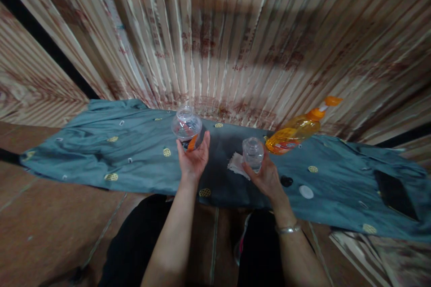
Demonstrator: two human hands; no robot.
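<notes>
My left hand (194,158) is beside a clear plastic jar (186,126) with an orange and black label, its fingers apart and curved round the jar's lower right side. Whether the palm bears the jar's weight is hard to tell. In my right hand (266,174) is a smaller clear container (252,152), gripped between thumb and fingers just above the cloth. A crumpled white tissue (238,164) lies to the left of that container, partly behind it. Just beyond my right hand stands an orange pump bottle (292,133).
A patterned teal cloth (144,143) covers the narrow table. Right of my right hand lie a small black object (286,181) and a white round lid (306,192). A black phone-like slab (395,193) rests at the far right. Striped curtains (215,45) hang behind.
</notes>
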